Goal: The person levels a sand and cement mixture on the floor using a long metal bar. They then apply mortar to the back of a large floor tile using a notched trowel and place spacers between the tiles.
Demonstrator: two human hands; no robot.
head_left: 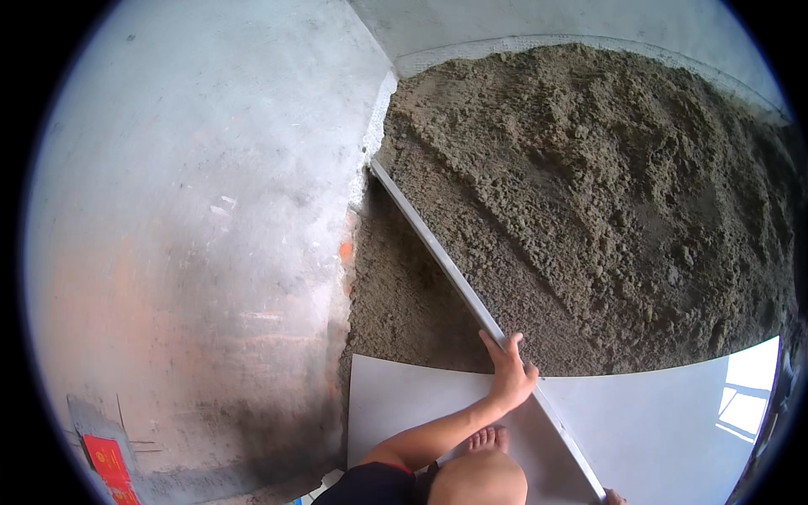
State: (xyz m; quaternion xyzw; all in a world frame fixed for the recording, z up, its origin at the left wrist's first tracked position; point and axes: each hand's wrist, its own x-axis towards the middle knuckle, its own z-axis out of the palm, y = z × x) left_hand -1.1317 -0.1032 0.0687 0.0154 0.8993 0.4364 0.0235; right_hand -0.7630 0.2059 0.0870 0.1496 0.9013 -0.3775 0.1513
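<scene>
A long grey metal straightedge (454, 273) runs slantwise from the wall at the far left down to the lower right. Around its middle my left hand (511, 376) is closed, fingers gripping its edges. Only a small part of my right hand (615, 497) shows at the lower edge, holding the near end of the bar. The far half of the straightedge lies over a bed of loose, damp grey-brown sand mortar (581, 202). Its near half passes over a large glossy pale tile (656, 421).
A bare plastered wall (202, 210) rises at left, its base chipped to brick. Another wall (547, 17) closes the back. My bare foot (488, 438) and bent knee (480, 484) are on and over the tile. A red card (109, 467) is at lower left.
</scene>
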